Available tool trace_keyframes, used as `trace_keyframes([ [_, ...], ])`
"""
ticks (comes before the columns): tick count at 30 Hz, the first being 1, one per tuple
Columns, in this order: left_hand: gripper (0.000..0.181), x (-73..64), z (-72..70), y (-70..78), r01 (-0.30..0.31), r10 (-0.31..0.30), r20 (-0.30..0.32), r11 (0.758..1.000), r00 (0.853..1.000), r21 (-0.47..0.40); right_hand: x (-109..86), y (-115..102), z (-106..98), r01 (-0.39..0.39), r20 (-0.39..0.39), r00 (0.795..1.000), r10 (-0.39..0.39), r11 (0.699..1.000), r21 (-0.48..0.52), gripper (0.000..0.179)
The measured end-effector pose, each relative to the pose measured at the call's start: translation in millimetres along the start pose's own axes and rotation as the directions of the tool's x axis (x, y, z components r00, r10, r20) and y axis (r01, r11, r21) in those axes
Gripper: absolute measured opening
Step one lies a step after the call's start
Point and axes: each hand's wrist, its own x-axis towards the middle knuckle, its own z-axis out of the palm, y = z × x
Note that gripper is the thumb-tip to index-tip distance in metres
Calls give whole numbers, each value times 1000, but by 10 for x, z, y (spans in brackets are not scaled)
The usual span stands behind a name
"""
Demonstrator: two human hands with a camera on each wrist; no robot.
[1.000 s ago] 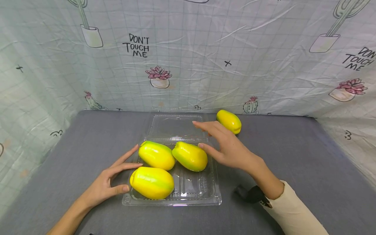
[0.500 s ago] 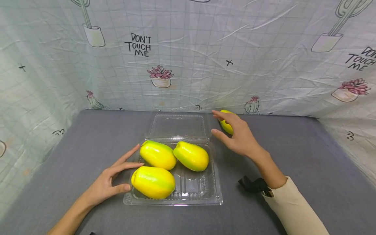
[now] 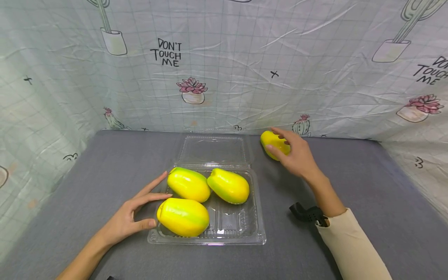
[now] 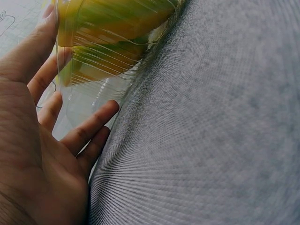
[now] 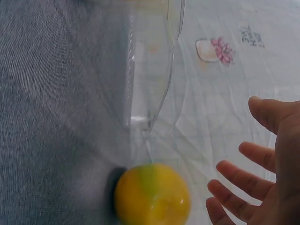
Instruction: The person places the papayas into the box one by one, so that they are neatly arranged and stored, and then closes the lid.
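A clear plastic clamshell box (image 3: 238, 223) lies unfolded on the table, and three yellow-green papayas sit in its base: a front papaya (image 3: 182, 217), a back-left papaya (image 3: 189, 184) and a back-right papaya (image 3: 228, 186). My left hand (image 3: 127, 217) rests at the box's left side with its fingers spread and holds nothing; the left wrist view shows its fingers along the ribbed wall. Behind and to the right, a lone papaya (image 3: 271, 140) lies on the table. Over it hovers my right hand (image 3: 295, 155), its fingers apart and, in the right wrist view, not touching the papaya.
The box's lid (image 3: 213, 149) lies flat behind the base, reaching the backdrop curtain (image 3: 227, 97). Grey cloth covers the table (image 3: 336, 186). A black wrist strap mount (image 3: 308, 214) sticks out from my right sleeve.
My right hand has moved rightward and back, from above the box to the lone papaya behind it. The left hand and the papayas in the box stay put.
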Motion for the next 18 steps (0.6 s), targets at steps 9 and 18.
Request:
trace_keyframes([
  [9,58,4,13,7,1,-1,0,1000,1000,-4,6,203,-7,-32,-19,999,30,997,-69,57],
  [18,57,-4,16,2,0,0,0,1000,1000,-4,-27,307,85,-165,-30,986,164,984,-60,66],
])
